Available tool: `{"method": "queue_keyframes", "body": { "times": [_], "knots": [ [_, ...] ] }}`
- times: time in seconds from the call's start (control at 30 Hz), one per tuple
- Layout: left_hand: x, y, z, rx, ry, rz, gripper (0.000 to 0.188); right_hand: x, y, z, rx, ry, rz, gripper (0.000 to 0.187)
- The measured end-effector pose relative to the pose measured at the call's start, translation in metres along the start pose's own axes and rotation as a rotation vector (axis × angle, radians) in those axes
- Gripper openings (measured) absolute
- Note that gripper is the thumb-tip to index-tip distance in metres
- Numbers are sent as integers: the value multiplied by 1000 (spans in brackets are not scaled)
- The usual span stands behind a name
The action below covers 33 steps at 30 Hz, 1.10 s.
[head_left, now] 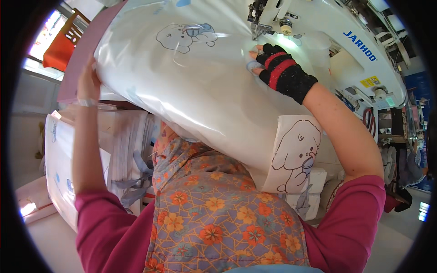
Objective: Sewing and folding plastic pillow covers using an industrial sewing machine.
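Note:
A large glossy white sheet (191, 86), printed with a cartoon puppy, spreads over the work surface and sags toward my lap. At its left edge, my left hand (89, 82) is closed on the margin, slightly blurred, with its fingertips partly hidden. My right hand (284, 73) wears a black-and-red fingerless glove. It lies on the sheet just below the sewing machine's presser foot (258, 32), fingertips apart and pointing left. A small bluish patch shows between those fingertips. Hanging near my right forearm is a sheet part with a larger puppy print (298, 152).
The white sewing machine (350, 50) fills the upper right, its lamp lighting the needle area. Scissors (344, 100) lie by its base. At left stands a stack of folded white pieces with grey straps (132, 154). A red-covered chair (63, 45) is at the far left.

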<state>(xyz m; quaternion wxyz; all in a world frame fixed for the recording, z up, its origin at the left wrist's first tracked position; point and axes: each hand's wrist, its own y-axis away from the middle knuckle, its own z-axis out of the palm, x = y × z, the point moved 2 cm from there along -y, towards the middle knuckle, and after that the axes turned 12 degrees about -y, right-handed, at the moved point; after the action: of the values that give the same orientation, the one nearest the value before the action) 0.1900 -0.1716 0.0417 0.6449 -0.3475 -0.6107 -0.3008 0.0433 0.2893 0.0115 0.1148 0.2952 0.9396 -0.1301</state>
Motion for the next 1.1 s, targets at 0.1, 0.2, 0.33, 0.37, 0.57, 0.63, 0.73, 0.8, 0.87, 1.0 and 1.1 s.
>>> {"method": "queue_keyframes", "body": {
  "times": [0.1, 0.2, 0.33, 0.37, 0.57, 0.63, 0.73, 0.8, 0.87, 1.0, 1.1],
  "knots": [
    [-22, 77, 0, 156, 89, -314, 34, 4, -3, 1, 81, 49, -76, 43],
    [4, 77, -7, 175, -246, 119, 28, 9, -2, -3, 42, -22, -104, 41],
    [54, 24, -34, 5, -216, 161, 24, 21, 17, -20, 48, 49, 95, 41],
    [54, 9, -32, 55, -240, 114, 24, 21, 24, -20, 32, 51, 84, 41],
    [25, -1, 74, -58, -1945, 538, 47, 11, 44, -18, 69, 112, 217, 45],
    [6, 16, 122, -200, -1747, 752, 54, 4, 39, -21, 55, 106, 180, 44],
    [-19, 43, 151, -324, -1728, 625, 63, -4, 27, -26, 83, 85, 46, 37],
    [-25, 47, 153, -314, -1761, 524, 67, -7, 20, -27, 96, -23, -63, 33],
    [-27, 50, 150, -312, -1770, 493, 69, -7, 16, -23, 48, -46, -135, 32],
    [-25, 49, 147, -315, -1771, 492, 69, 2, 14, -18, 131, -138, -9, 31],
    [-26, 50, 149, -303, -1756, 508, 68, 2, 13, -15, 153, -244, -67, 47]
  ]
}}
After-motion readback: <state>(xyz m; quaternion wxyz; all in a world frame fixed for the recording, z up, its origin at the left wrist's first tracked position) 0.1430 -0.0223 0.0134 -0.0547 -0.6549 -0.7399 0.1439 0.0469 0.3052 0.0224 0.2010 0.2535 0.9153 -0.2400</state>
